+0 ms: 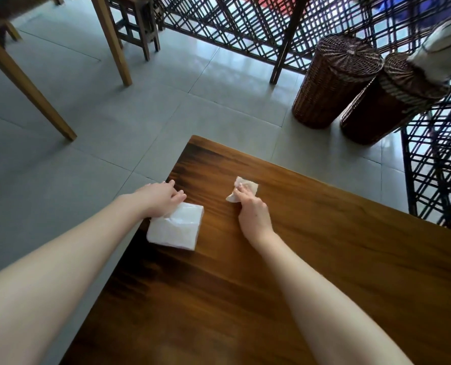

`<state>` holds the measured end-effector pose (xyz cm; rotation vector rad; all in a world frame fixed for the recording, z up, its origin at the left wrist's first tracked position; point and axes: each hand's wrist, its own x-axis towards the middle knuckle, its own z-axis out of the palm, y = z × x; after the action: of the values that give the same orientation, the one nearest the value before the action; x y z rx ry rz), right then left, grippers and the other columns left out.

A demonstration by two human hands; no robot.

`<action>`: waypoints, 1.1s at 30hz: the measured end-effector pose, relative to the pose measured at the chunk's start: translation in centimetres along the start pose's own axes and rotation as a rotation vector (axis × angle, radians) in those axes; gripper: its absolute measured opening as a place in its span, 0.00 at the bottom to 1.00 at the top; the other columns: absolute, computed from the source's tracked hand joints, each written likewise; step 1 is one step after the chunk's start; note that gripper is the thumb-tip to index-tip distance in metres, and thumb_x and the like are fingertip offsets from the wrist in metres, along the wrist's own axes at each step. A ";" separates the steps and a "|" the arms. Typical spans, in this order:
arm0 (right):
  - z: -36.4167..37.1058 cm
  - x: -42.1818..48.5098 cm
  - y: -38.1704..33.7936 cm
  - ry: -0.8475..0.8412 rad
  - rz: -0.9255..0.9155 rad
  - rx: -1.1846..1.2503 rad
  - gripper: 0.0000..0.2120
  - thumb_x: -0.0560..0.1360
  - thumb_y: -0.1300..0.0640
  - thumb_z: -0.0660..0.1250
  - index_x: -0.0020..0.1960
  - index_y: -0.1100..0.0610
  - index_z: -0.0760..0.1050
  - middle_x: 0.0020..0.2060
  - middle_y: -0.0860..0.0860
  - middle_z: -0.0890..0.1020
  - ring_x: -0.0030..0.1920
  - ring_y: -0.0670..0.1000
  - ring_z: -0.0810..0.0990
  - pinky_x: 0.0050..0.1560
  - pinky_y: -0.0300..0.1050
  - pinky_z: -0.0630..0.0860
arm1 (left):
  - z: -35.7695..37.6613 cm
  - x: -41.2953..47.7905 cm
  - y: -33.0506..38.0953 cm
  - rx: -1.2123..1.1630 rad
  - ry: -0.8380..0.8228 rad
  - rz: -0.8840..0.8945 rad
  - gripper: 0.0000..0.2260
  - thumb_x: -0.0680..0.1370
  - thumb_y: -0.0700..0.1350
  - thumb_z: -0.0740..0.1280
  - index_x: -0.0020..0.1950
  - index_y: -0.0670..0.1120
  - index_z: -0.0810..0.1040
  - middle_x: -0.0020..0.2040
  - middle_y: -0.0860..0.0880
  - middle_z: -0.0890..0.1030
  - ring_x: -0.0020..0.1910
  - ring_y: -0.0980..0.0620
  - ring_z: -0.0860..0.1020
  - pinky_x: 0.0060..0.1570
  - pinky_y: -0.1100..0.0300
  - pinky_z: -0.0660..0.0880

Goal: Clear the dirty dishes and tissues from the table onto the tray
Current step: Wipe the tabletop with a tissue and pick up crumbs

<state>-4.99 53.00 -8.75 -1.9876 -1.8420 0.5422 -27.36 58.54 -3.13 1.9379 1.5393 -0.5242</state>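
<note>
Counter (324, 259): dark wood, its far-left corner in view. No tray or dishes in view.

Two wicker baskets (337, 83) stand on the floor beyond the far edge.

Tissue pack (175, 229): white and flat, by the left edge near the far-left corner.

Left hand (163, 200): fingers straight, resting on the pack's far corner at the left edge, not closed round it.

Right hand (253, 212): fingers curled, gripping a crumpled tissue (245, 191) against the counter, inward of the pack and toward the far edge.

Judgement: probably late stage. This tissue looks like the last scrap on this stretch and has not yet gone to the tray.
</note>
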 end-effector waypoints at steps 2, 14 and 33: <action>-0.9 -0.5 1.1 -0.064 -0.088 0.005 0.25 0.76 0.74 0.57 0.70 0.57 0.69 0.70 0.51 0.69 0.72 0.49 0.64 0.69 0.40 0.56 | -0.1 -0.2 0.5 -0.064 0.036 0.010 0.23 0.83 0.55 0.50 0.78 0.51 0.56 0.78 0.47 0.51 0.77 0.46 0.53 0.74 0.48 0.54; -5.9 -4.2 8.3 0.265 0.405 0.077 0.18 0.77 0.69 0.59 0.63 0.58 0.77 0.61 0.55 0.79 0.61 0.56 0.77 0.63 0.44 0.70 | 2.3 -1.5 8.5 -0.212 0.213 0.274 0.25 0.81 0.50 0.60 0.76 0.58 0.56 0.78 0.54 0.52 0.77 0.50 0.53 0.72 0.48 0.58; -8.8 -4.9 14.1 0.320 0.524 0.096 0.23 0.76 0.72 0.53 0.64 0.58 0.75 0.62 0.57 0.78 0.61 0.57 0.76 0.61 0.43 0.70 | 10.1 -1.7 18.4 0.151 0.054 0.400 0.24 0.83 0.49 0.55 0.78 0.54 0.52 0.79 0.49 0.46 0.78 0.50 0.49 0.74 0.54 0.50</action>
<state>11.29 47.01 -8.44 -2.3307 -1.0870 0.4101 -9.33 47.92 -5.64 2.3171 1.1223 -0.4251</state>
